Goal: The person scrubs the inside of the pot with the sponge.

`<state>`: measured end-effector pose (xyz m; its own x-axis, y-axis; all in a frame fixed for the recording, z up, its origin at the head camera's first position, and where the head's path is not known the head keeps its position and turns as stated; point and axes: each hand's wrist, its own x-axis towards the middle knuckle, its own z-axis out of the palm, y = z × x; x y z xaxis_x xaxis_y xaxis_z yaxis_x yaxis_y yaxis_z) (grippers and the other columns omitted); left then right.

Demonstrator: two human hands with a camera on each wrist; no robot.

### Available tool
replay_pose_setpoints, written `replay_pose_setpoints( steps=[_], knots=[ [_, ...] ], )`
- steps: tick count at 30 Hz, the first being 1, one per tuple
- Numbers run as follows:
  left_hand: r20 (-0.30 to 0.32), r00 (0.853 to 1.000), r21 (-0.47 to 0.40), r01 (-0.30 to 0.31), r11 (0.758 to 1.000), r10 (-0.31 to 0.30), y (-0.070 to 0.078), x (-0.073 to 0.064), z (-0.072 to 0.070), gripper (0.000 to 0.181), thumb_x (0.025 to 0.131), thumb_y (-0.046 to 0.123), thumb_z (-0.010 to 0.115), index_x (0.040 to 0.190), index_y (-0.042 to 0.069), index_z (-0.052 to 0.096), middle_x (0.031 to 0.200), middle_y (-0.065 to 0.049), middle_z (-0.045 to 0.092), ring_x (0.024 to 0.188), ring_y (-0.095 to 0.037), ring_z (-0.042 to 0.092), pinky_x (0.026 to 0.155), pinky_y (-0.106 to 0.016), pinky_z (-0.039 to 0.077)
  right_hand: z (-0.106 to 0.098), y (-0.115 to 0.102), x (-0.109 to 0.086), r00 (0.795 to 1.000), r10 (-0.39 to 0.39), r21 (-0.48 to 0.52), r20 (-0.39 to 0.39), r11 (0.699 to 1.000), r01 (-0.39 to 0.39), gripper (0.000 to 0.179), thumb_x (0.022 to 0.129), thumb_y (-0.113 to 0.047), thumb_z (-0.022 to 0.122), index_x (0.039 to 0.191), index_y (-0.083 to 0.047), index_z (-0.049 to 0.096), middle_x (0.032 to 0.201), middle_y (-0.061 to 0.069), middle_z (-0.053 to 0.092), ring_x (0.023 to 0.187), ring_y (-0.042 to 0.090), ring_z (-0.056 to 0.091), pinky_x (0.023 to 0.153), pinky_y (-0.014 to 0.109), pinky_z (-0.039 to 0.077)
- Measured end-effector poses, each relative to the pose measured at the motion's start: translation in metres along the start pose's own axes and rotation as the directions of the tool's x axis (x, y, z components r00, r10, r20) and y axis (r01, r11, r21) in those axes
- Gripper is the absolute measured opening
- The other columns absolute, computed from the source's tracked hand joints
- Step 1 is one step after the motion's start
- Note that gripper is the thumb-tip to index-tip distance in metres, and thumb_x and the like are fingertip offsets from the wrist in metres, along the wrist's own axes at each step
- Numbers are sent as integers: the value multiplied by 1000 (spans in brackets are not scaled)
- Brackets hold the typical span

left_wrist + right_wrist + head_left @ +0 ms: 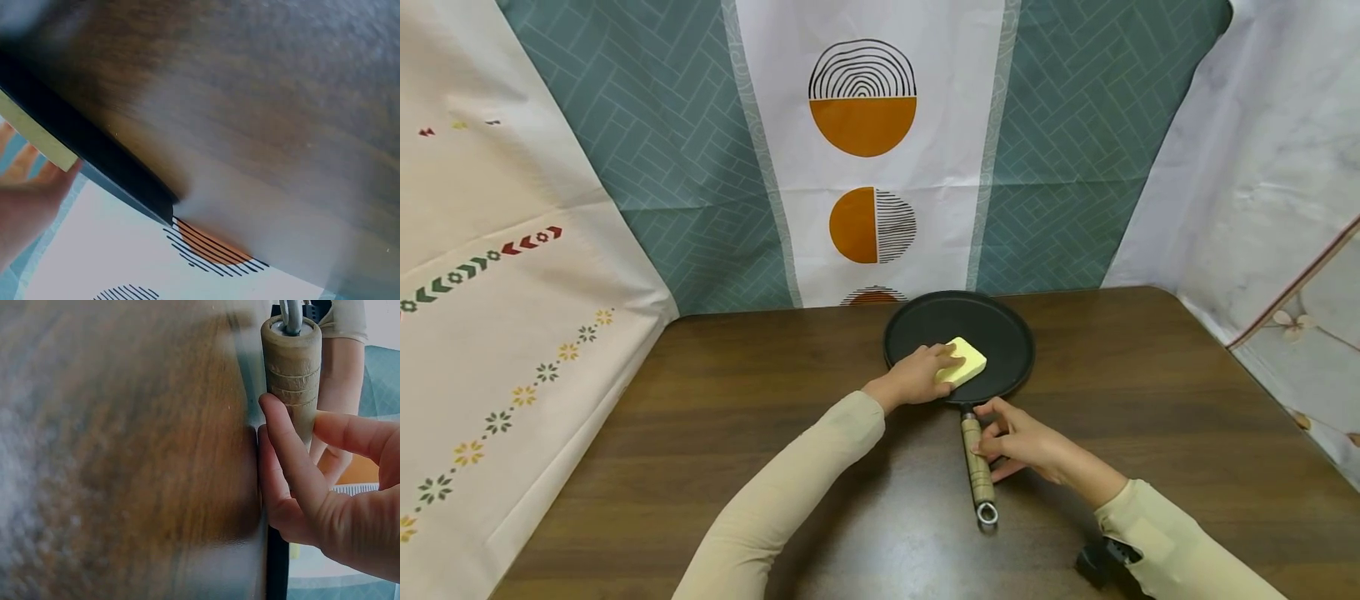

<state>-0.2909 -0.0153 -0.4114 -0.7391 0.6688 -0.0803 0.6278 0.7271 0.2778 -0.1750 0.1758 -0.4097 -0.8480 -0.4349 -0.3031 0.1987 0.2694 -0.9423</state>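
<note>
A round black flat pan (936,315) lies at the far side of the wooden table, its wooden handle (976,457) toward me and ending in a metal ring (987,514). On the pan's surface is a pale yellow sponge (972,365). My left hand (916,377) grips that sponge from the left, fingers over its top. The left wrist view catches the sponge (40,137) edge-on against the pan (94,150). With thumb and fingers, my right hand (1028,444) holds the handle from the right. In the right wrist view, the thumb and fingers lie on either side of the handle (292,372).
Brown wooden table (760,433) spreads out around the pan. Behind it hangs a patterned teal and white cloth (700,167), close to the pan's far rim. A black wrist device (1101,562) shows by the right sleeve. Patterned cloths hang at both sides.
</note>
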Motion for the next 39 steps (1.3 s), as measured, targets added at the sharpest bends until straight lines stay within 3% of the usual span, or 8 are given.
replay_pose_setpoints(
  steps=[5, 10, 23, 36, 39],
  knots=[
    [57, 996, -8, -65, 998, 65, -1, 0, -4, 51, 97, 26, 58, 146, 19, 45, 156, -3, 29, 139, -31, 32, 113, -40, 26, 1, 0, 2, 1000, -4, 3, 4, 1000, 4, 57, 91, -7, 60, 136, 7, 28, 96, 16, 55, 80, 24, 59, 66, 42, 57],
    [96, 989, -4, -111, 994, 111, 1, 3, -4, 51, 98, 27, 56, 147, 20, 43, 157, -1, 26, 140, -29, 31, 112, -38, 28, 1, 0, 3, 1000, -1, 4, 6, 1000, 1, 55, 91, -7, 59, 135, 7, 29, 96, 16, 55, 80, 23, 58, 66, 41, 57],
    [109, 976, -9, -191, 982, 191, 12, 13, 1, 50, 99, 26, 54, 147, 19, 42, 157, -2, 27, 140, -27, 31, 112, -36, 28, 1, 2, 3, 1000, -2, 5, 18, 1000, 2, 54, 92, -6, 58, 135, 8, 28, 96, 17, 54, 81, 24, 57, 67, 41, 57],
    [71, 983, 15, -170, 985, 169, 28, 25, 6, 50, 100, 26, 54, 147, 20, 41, 157, -2, 26, 140, -30, 30, 114, -38, 23, 0, -1, 0, 1000, -4, 4, 17, 1000, 4, 52, 92, -5, 57, 133, 8, 28, 96, 17, 53, 80, 25, 57, 65, 41, 57],
    [71, 986, 39, -153, 987, 150, 32, 29, 7, 50, 100, 27, 53, 148, 21, 41, 158, -1, 25, 140, -30, 31, 112, -38, 27, 0, -1, -1, 1000, 1, 4, 14, 1000, -1, 52, 92, -5, 58, 133, 7, 29, 96, 17, 53, 81, 25, 57, 65, 41, 57]
  ],
)
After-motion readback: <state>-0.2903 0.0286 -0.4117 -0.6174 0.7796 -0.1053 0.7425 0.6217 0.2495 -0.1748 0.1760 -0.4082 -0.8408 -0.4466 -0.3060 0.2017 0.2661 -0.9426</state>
